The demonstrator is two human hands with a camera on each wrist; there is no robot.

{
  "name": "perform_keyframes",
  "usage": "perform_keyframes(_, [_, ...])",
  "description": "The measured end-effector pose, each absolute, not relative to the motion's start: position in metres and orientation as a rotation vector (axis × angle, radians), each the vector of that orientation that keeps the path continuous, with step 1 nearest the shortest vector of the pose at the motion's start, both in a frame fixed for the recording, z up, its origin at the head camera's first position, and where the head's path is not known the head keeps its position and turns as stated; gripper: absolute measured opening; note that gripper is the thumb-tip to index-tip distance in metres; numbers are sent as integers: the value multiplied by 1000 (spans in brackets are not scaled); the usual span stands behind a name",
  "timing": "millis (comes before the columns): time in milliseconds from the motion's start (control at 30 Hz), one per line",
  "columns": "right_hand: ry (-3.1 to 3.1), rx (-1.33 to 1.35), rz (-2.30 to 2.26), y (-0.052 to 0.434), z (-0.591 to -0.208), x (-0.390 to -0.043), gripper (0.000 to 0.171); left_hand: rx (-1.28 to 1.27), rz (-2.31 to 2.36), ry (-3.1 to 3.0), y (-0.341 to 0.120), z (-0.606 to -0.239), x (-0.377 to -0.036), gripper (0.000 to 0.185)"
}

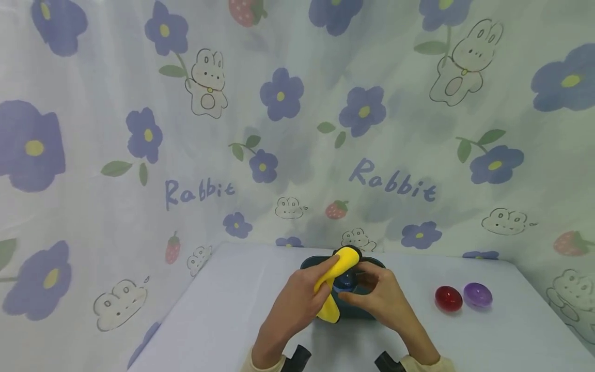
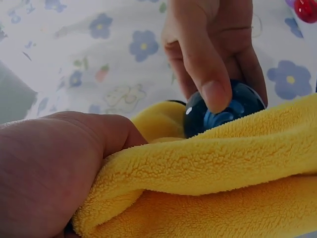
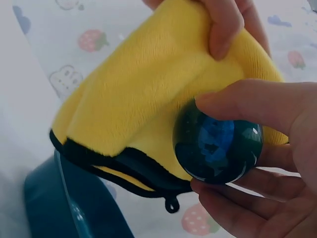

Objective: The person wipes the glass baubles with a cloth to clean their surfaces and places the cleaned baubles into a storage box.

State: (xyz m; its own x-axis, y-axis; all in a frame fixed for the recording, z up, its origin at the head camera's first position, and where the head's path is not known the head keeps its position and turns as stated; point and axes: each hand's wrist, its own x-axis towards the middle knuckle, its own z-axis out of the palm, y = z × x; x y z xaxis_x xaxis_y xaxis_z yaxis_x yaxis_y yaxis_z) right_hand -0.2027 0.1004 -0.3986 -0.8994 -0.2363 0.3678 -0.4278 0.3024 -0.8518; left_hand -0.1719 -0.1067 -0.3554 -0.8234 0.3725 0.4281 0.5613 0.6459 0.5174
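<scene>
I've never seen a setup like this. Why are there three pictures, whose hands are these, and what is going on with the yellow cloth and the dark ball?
There is no machine here: a person wears three cameras. The wide picture comes from the head, looking down at a pale table backed by a flower-and-rabbit cloth. The two close-ups come from cameras on the wrists.

The left hand grips a folded yellow cloth. The right hand holds a glossy dark blue ball between thumb and fingers, and the cloth lies against it. Under the hands sits a dark teal tray. To the right, on the table, lie a red ball and a purple ball, side by side.
</scene>
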Motion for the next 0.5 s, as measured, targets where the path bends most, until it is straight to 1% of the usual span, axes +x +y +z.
perform_keyframes(267, [-2336, 698, 1683, 101, -399, -201, 54, -803, -918, -2575, -110, -356, -175, 55])
perform_keyframes(500, [-2227, 819, 1763, 103, -398, -201, 53, -772, -1011, -2628, -115, -356, -178, 54])
